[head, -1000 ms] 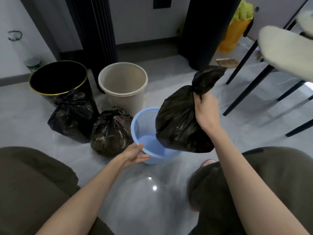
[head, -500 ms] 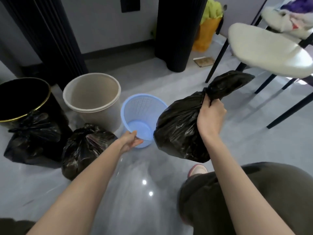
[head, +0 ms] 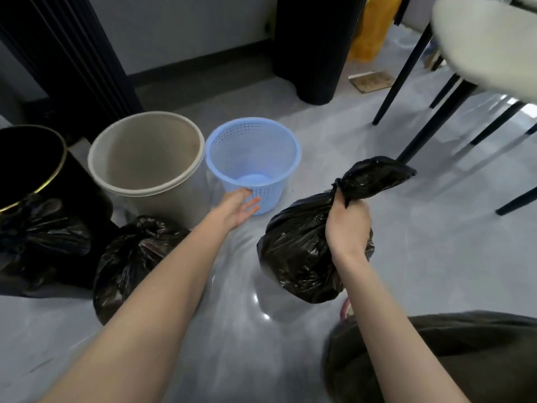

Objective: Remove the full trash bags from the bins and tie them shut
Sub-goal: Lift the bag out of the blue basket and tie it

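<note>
Three bins stand in a row on a glossy grey floor (head: 430, 257): a gold-rimmed black bin (head: 29, 164), a beige bin (head: 145, 152) and a blue mesh basket (head: 252, 158). The person's right hand (head: 347, 225) grips the twisted neck of a full black trash bag (head: 299, 251) just right of the basket, fingers curled tight around the plastic. The left hand (head: 238, 206), fingers straight and slightly spread, reaches the basket's near wall. Two more black bags (head: 130, 257) sit before the black and beige bins. A white-seated chair (head: 488, 45) stands at right.
</note>
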